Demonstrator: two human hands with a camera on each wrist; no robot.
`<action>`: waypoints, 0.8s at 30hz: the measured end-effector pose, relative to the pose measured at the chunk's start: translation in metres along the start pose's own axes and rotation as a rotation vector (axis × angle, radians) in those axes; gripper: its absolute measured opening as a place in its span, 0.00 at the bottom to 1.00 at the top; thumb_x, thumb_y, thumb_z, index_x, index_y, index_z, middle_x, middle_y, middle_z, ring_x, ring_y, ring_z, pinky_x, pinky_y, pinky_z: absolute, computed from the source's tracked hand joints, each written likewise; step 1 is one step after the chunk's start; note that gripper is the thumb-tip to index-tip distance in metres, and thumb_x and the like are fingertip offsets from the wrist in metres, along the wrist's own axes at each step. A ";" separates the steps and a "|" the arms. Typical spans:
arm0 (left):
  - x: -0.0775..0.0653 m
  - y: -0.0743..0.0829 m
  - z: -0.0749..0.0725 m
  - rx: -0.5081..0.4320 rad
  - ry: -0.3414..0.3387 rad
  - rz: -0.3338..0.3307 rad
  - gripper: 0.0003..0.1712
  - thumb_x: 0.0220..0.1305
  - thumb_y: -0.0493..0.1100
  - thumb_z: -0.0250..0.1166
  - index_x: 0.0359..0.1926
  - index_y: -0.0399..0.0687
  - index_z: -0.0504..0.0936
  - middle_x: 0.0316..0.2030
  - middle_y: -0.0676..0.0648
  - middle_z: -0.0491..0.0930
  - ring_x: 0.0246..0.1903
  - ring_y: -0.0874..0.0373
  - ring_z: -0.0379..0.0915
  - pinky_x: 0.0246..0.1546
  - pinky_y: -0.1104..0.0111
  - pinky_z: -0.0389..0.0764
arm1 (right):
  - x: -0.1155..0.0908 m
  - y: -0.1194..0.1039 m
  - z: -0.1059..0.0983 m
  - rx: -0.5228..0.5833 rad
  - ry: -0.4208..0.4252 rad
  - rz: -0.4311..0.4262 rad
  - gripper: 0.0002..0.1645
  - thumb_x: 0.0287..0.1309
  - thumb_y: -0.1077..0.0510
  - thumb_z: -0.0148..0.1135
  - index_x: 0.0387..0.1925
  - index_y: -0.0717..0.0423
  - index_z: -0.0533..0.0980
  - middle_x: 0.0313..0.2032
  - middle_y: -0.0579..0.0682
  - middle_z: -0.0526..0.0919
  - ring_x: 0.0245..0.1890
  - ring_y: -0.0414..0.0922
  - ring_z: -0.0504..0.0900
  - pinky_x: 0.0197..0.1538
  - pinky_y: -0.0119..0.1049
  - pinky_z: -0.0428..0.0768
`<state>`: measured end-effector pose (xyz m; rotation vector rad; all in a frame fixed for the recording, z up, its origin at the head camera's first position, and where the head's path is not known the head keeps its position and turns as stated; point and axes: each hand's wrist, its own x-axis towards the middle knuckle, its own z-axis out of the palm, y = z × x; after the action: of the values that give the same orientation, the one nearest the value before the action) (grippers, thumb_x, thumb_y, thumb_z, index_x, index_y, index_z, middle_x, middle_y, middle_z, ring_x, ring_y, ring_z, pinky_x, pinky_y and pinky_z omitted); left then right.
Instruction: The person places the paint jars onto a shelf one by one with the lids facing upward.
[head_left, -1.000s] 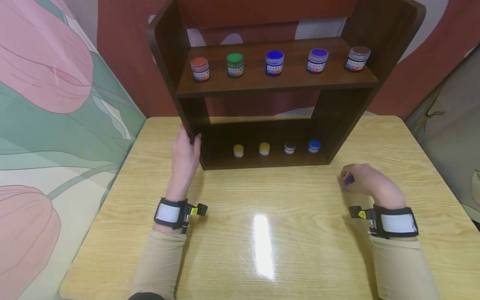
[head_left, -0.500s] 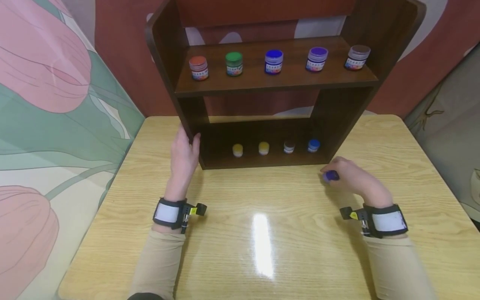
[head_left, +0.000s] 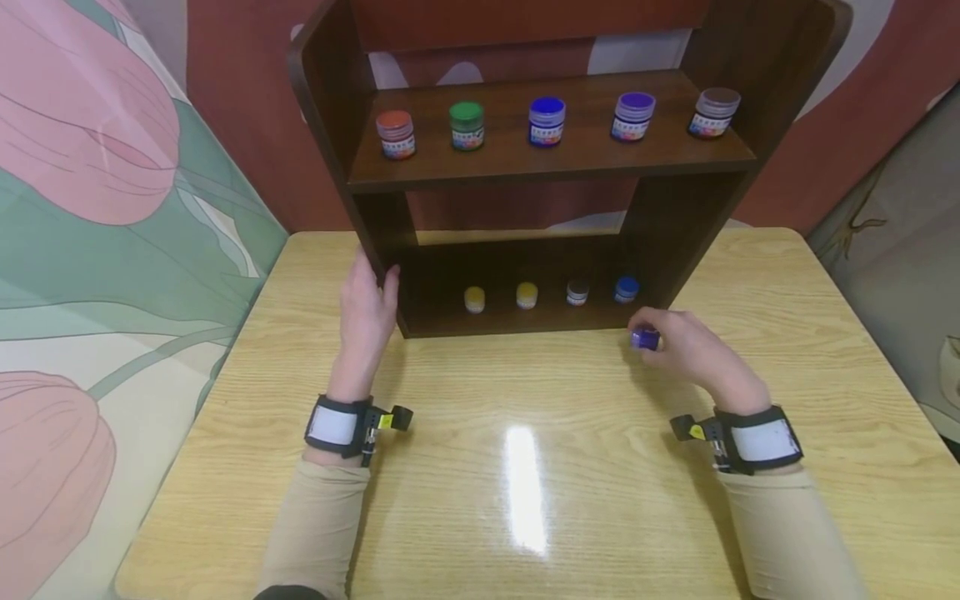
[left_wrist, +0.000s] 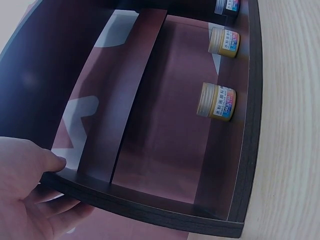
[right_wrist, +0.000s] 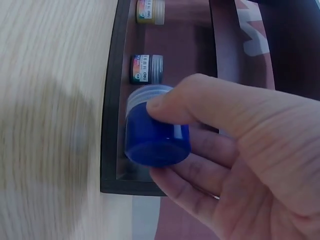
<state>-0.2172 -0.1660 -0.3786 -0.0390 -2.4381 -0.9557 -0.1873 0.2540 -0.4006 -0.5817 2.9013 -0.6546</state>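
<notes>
My left hand [head_left: 367,312] grips the left side panel of a dark brown wooden shelf [head_left: 551,171], thumb on the inner face and fingers round the outside. In the left wrist view, that thumb lies over the panel's edge. My right hand [head_left: 693,354] pinches a deep blue paint jar [right_wrist: 157,130] with a clear lid between thumb and fingers. It is at the shelf's lower right front corner, and the jar is tilted in the right wrist view. On the bottom board stand two yellow jars [head_left: 500,297], a dark jar [head_left: 577,292] and a blue jar [head_left: 626,289].
The upper board holds a red jar [head_left: 396,135], a green jar [head_left: 467,127], a blue jar [head_left: 547,122], a purple jar [head_left: 633,117] and a brown jar [head_left: 714,113]. Everything stands on a light wood table [head_left: 450,467] against a patterned wall [head_left: 247,108].
My right hand has moved left and away from me with the blue paint jar, from the table's right side to the shelf's front corner. My left hand keeps its grip.
</notes>
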 end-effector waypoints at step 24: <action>0.000 0.000 -0.001 -0.011 -0.011 -0.008 0.24 0.73 0.41 0.58 0.65 0.39 0.66 0.58 0.33 0.77 0.60 0.40 0.76 0.63 0.49 0.77 | 0.011 0.003 0.028 -0.011 0.047 -0.043 0.19 0.49 0.56 0.78 0.41 0.60 0.81 0.40 0.60 0.81 0.40 0.53 0.80 0.46 0.52 0.84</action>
<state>-0.2171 -0.1661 -0.3777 -0.0389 -2.4450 -0.9745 -0.1933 0.2414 -0.4276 -0.6399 2.9455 -0.6671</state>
